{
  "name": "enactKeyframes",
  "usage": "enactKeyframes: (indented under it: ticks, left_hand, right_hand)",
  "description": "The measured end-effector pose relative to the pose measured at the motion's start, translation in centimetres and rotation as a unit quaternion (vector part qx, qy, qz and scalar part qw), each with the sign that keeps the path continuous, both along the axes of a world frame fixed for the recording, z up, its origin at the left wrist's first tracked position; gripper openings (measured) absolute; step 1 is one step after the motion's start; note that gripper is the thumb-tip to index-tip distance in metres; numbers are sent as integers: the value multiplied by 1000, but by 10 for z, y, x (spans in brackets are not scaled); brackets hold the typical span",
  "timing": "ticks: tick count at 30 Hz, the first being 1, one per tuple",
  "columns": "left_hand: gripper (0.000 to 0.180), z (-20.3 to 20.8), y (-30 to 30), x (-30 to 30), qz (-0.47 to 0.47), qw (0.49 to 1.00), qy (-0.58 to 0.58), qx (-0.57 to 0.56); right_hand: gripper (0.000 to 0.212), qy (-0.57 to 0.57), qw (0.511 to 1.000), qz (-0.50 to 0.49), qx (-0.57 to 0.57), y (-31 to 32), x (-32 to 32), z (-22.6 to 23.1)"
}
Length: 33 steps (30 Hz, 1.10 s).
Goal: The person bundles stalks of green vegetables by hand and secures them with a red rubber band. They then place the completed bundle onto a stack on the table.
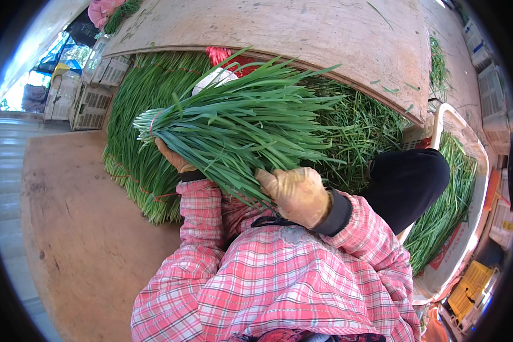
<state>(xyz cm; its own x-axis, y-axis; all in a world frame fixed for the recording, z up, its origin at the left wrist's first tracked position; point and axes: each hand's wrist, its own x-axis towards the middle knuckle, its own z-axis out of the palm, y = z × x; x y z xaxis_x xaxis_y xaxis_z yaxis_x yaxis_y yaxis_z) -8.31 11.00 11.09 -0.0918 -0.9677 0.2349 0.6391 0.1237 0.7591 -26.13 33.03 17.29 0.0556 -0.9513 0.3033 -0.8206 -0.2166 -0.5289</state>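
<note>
A thick bunch of green chives (251, 125) lies across my hands, its pale cut ends to the left and its leaf tips fanning right. A thin reddish band (153, 121) circles it near the cut ends. From below, my gloved left hand (175, 157) is closed round the bunch near the band; most of its fingers are hidden under the leaves. My right hand (298, 194), in a stained tan glove, is closed on the near-side leaves, fingertips partly hidden. Beneath and left of the bunch, tied chive bunches (128, 142) are stacked.
A wooden board (279, 25) spans the far side above loose greens (359, 125). On the right stands a white basket (483, 165) holding more chives (444, 216). A brown sheet (85, 216) covers the left floor. Plastic crates (91, 107) stand far left; a yellow crate (470, 285) is lower right.
</note>
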Motion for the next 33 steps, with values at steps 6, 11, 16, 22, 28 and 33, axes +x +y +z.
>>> enactKeyframes:
  ticks: [6,11,16,22,28,33]
  left_hand:
    - [46,0,-1,2,-34,996,56,55]
    - [46,-13,-17,15,-91,987,101,90]
    - [47,-9,-11,10,-93,989,78,88]
    - [47,-4,12,6,-53,994,42,81]
    - [48,2,19,12,-28,997,26,71]
    - [48,-1,13,9,-30,997,30,58]
  right_hand:
    - [20,-30,999,-13,-34,21,-36,12]
    - [32,-96,976,-142,-137,24,-72,15]
    - [48,-98,988,-35,-116,-8,-56,36]
    - [27,-67,990,-13,-126,2,-44,15]
    - [8,-286,945,-126,-96,27,-75,27]
    - [10,-431,870,-198,-135,38,-83,52]
